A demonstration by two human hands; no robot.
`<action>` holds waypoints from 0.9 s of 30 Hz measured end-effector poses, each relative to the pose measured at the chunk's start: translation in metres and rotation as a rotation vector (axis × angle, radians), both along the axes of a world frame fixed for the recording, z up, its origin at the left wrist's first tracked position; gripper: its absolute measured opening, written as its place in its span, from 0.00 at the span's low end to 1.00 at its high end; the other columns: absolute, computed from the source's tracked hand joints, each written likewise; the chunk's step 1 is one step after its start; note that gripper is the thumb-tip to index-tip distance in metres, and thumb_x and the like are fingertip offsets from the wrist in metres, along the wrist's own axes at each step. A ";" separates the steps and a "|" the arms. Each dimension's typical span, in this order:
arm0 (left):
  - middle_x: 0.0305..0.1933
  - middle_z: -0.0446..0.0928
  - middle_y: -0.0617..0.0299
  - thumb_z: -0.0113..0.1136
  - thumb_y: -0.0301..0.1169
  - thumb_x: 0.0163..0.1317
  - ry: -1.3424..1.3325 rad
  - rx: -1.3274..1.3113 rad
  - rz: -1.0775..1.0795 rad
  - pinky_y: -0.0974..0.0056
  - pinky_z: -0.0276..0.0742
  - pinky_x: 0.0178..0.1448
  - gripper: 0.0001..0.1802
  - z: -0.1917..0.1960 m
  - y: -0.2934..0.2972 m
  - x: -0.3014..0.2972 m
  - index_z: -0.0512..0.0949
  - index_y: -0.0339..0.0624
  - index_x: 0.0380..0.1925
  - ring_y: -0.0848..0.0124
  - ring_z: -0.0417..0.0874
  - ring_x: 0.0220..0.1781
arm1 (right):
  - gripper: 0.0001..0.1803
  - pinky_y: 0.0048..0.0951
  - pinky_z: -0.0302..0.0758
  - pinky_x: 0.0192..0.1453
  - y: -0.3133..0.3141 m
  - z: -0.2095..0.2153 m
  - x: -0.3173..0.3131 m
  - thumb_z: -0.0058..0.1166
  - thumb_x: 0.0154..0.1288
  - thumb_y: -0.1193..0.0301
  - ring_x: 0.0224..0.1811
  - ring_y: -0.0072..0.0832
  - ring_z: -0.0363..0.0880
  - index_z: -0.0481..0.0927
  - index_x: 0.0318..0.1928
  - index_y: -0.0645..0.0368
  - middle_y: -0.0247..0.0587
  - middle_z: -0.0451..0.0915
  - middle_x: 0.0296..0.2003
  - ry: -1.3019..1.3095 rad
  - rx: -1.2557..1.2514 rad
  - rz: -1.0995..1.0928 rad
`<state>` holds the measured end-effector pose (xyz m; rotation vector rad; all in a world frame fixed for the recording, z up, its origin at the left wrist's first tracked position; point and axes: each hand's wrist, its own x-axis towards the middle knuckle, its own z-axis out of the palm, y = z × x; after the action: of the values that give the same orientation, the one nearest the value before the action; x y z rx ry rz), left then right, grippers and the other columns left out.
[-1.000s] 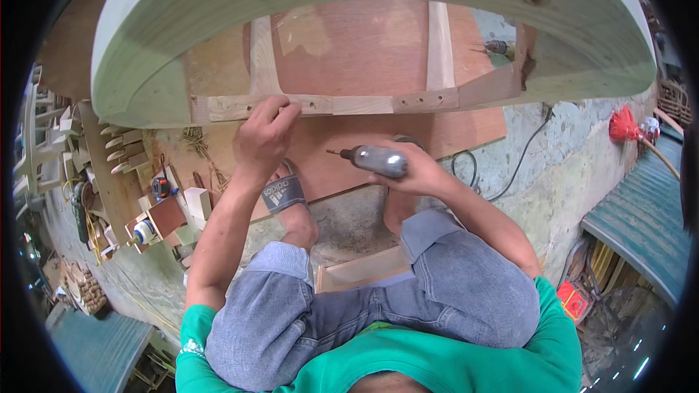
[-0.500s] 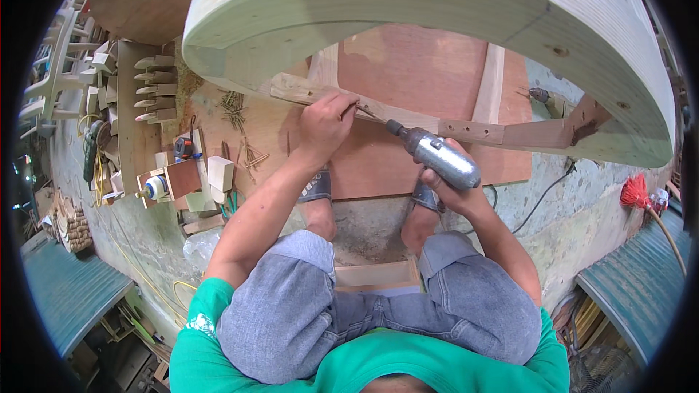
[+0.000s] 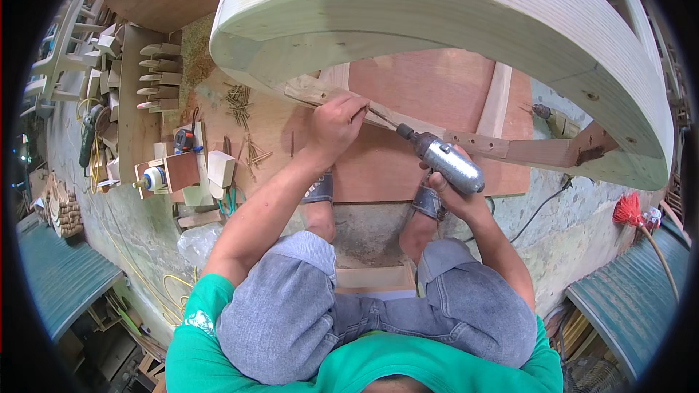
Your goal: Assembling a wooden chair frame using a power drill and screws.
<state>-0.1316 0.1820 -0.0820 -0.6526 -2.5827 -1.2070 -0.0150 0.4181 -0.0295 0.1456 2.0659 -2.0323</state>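
My right hand [image 3: 460,195] is wrapped round a silver-and-black power driver [image 3: 453,164], pointing up and left. Its long thin bit [image 3: 383,116] reaches toward my left hand [image 3: 336,128], whose fingertips are pinched together near the bit's end. Whatever they hold is too small to make out. Behind both hands runs a slightly curved pale wooden rail [image 3: 466,142] with several drilled holes. Above it arches a large, thick curved wooden frame [image 3: 437,11], which overhangs the rail.
Under the work lies a reddish plywood sheet [image 3: 364,182], with loose screws [image 3: 239,102] in piles to the left. A tape measure [image 3: 183,140], a glue bottle [image 3: 151,179] and wood blocks [image 3: 220,169] stand nearby. Another drill [image 3: 557,121] rests at right, beside a black cord [image 3: 542,207].
The wooden frame and rail sit slightly further right and lower in the picture, as the view has shifted. Both hands keep their hold, the driver still pointing toward my left fingertips.
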 end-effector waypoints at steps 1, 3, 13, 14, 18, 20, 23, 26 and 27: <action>0.31 0.80 0.59 0.62 0.24 0.52 0.001 0.009 0.000 0.61 0.78 0.35 0.06 0.001 0.000 0.000 0.81 0.42 0.31 0.60 0.82 0.32 | 0.21 0.23 0.74 0.43 -0.001 0.000 0.000 0.65 0.59 0.61 0.37 0.20 0.75 0.76 0.46 0.61 0.33 0.79 0.36 -0.010 -0.013 -0.008; 0.31 0.80 0.59 0.62 0.24 0.52 -0.002 0.009 -0.001 0.61 0.78 0.35 0.06 0.001 -0.001 0.001 0.81 0.42 0.31 0.60 0.82 0.32 | 0.21 0.23 0.74 0.43 -0.002 0.001 0.001 0.65 0.59 0.61 0.37 0.20 0.75 0.76 0.46 0.61 0.33 0.79 0.36 -0.020 -0.027 -0.013; 0.32 0.80 0.59 0.62 0.24 0.51 -0.035 0.010 -0.005 0.61 0.78 0.36 0.06 0.001 -0.001 0.000 0.81 0.42 0.31 0.60 0.82 0.33 | 0.22 0.23 0.74 0.44 -0.003 0.003 0.000 0.65 0.59 0.62 0.38 0.20 0.76 0.75 0.48 0.60 0.34 0.79 0.37 -0.023 -0.053 -0.028; 0.32 0.80 0.59 0.62 0.24 0.51 -0.034 0.010 -0.006 0.61 0.78 0.36 0.06 0.001 -0.002 -0.001 0.81 0.42 0.31 0.60 0.82 0.33 | 0.22 0.23 0.74 0.44 -0.003 0.003 0.000 0.65 0.59 0.62 0.38 0.20 0.76 0.75 0.48 0.60 0.34 0.79 0.37 -0.051 -0.053 -0.024; 0.32 0.80 0.59 0.62 0.25 0.52 -0.007 -0.006 -0.022 0.60 0.78 0.35 0.06 0.001 -0.001 -0.001 0.81 0.42 0.32 0.60 0.82 0.33 | 0.21 0.24 0.74 0.43 0.003 0.011 -0.008 0.66 0.58 0.62 0.37 0.20 0.76 0.76 0.47 0.60 0.33 0.79 0.35 -0.106 -0.054 -0.030; 0.32 0.80 0.59 0.62 0.25 0.52 0.001 -0.022 -0.032 0.60 0.78 0.34 0.06 0.003 -0.001 -0.001 0.81 0.42 0.32 0.59 0.82 0.33 | 0.21 0.25 0.74 0.41 0.010 0.020 -0.018 0.67 0.57 0.62 0.35 0.22 0.77 0.76 0.45 0.60 0.34 0.79 0.33 -0.007 0.111 0.080; 0.33 0.80 0.59 0.62 0.26 0.53 -0.006 -0.049 -0.039 0.60 0.78 0.34 0.06 0.005 0.000 -0.001 0.81 0.42 0.32 0.59 0.82 0.33 | 0.20 0.28 0.73 0.38 0.013 0.046 -0.041 0.68 0.56 0.63 0.32 0.25 0.77 0.76 0.44 0.60 0.37 0.79 0.31 0.171 0.338 0.207; 0.33 0.80 0.58 0.61 0.27 0.54 -0.002 -0.065 -0.048 0.59 0.78 0.34 0.06 0.007 -0.002 0.000 0.81 0.42 0.33 0.59 0.82 0.32 | 0.22 0.30 0.73 0.37 0.016 0.062 -0.057 0.69 0.54 0.62 0.32 0.27 0.78 0.76 0.43 0.59 0.39 0.80 0.30 0.137 0.366 0.285; 0.32 0.80 0.57 0.62 0.25 0.54 -0.025 -0.065 -0.061 0.59 0.78 0.36 0.07 0.007 -0.002 0.000 0.81 0.41 0.34 0.58 0.82 0.33 | 0.22 0.30 0.74 0.38 0.020 0.063 -0.062 0.70 0.53 0.62 0.32 0.27 0.78 0.76 0.44 0.59 0.39 0.80 0.31 0.099 0.390 0.369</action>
<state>-0.1314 0.1805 -0.0746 -0.7387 -2.6503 -1.1600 -0.0773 0.4377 0.0332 -0.2562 2.3213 -1.4391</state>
